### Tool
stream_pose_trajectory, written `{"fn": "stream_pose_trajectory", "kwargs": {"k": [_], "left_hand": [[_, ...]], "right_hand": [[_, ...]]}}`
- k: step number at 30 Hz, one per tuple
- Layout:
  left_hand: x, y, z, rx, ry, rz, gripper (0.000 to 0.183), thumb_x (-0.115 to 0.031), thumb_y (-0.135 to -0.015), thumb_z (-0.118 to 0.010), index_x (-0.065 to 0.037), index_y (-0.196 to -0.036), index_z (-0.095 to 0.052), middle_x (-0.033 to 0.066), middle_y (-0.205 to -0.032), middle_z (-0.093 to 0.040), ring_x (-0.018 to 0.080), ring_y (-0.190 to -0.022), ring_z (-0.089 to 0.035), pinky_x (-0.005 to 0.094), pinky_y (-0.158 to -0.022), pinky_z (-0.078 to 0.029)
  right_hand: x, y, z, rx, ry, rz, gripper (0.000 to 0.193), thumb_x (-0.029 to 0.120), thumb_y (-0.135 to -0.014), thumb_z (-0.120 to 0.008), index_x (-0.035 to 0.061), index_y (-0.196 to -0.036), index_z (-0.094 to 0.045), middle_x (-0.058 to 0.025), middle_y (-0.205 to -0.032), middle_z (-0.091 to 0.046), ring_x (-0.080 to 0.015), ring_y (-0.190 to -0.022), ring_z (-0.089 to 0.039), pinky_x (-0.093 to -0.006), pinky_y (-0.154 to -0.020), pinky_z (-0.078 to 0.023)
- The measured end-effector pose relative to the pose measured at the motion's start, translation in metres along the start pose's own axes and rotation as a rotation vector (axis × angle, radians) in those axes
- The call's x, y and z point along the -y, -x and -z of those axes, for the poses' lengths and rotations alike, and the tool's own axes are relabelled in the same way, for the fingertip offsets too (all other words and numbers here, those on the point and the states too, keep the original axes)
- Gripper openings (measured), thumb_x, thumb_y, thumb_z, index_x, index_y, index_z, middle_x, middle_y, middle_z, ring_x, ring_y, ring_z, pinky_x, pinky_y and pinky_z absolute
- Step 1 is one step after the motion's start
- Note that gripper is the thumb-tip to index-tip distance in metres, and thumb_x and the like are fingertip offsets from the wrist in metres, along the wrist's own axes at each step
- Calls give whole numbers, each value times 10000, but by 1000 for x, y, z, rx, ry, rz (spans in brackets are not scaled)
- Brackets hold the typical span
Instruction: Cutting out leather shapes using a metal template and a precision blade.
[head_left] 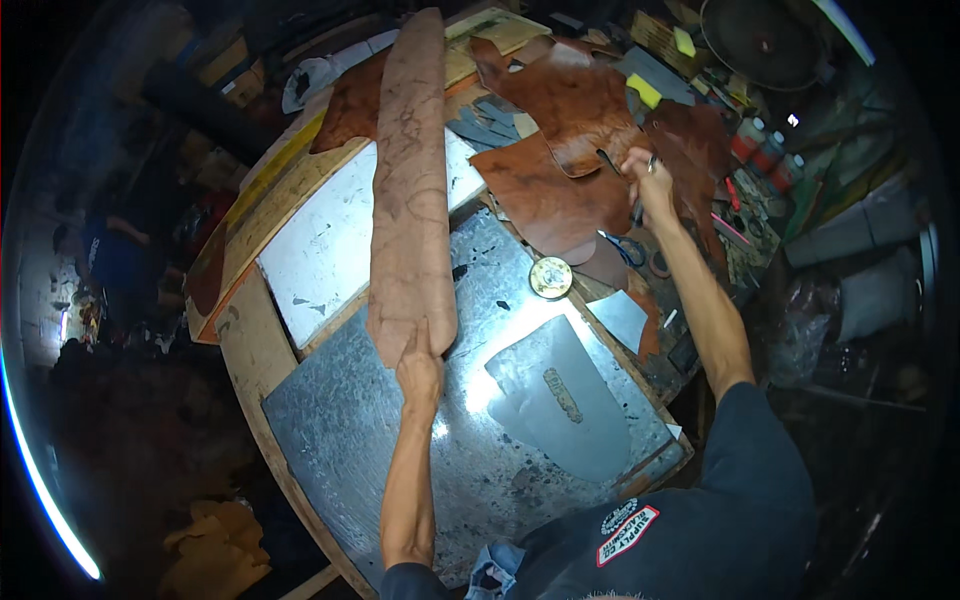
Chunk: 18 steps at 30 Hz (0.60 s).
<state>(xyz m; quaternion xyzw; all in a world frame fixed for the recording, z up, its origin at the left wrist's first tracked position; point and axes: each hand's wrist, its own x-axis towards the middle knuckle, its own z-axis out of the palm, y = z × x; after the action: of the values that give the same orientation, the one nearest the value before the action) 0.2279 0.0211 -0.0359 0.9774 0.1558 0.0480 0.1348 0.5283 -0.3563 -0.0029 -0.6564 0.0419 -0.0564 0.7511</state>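
Observation:
A long, pale brown piece of leather stretches from the far edge of the table towards me. My left hand pinches its near end, thumb on top. Over the leather pieces at the right, my right hand is closed round a slim dark tool; its kind is hard to make out. Beneath and beside that hand lie reddish-brown leather pieces. Blue-handled scissors rest just nearer to me. A grey sheet template with a dark oblong patch lies on the metal tabletop.
A round tin stands near the table's middle. A white board lies left of the long leather. Several red bottles, a yellow block and loose tools crowd the right. Yellowish scraps lie low at the left.

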Motion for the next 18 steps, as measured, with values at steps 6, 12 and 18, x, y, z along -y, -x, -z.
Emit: {"fn": "stream_pose_trajectory", "kwargs": {"k": [6,12,18], "left_hand": [[44,2,130,-212,130,116,523,35,-819,-481,-170,-1289,-586,250,-876,-647,418,-791,-635,468,-713,-496],[60,114,235,-295,-30,19,484,39,-820,-481,-120,-1261,-600,234,-864,-630,409,-757,-605,482,-699,-474],[118,341,237,-91,-80,27,403,33,-728,-574,-52,-1116,-645,207,-848,-631,396,-790,-600,469,-691,-476]], "right_hand": [[64,149,-24,376,-58,-176,353,225,-901,-622,-10,-1160,-570,-46,-845,-658,-51,-439,-444,-191,-403,-365],[59,299,-45,663,-97,-544,360,202,-907,-620,9,-1201,-541,-68,-910,-667,-53,-434,-467,-190,-411,-408],[36,436,-77,847,-109,-773,397,194,-915,-603,-26,-1232,-511,-89,-932,-665,-60,-447,-485,-204,-420,-422]]}}
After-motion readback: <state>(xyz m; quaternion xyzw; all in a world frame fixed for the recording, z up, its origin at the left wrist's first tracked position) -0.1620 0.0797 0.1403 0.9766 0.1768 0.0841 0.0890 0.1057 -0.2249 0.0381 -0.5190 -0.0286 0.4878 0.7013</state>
